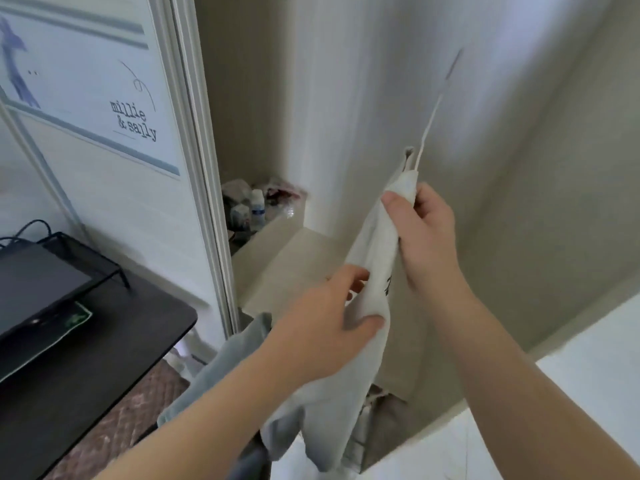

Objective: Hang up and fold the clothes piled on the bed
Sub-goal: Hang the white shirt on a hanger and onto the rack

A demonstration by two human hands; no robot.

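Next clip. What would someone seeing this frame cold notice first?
Both hands hold a white garment at mid-frame: the right hand grips its bunched top end and the left hand holds it lower down. A thin cord, blurred, stretches up from the top. At far left, a white panel printed "millie & sally" stands above a dark desk carrying a black screen.
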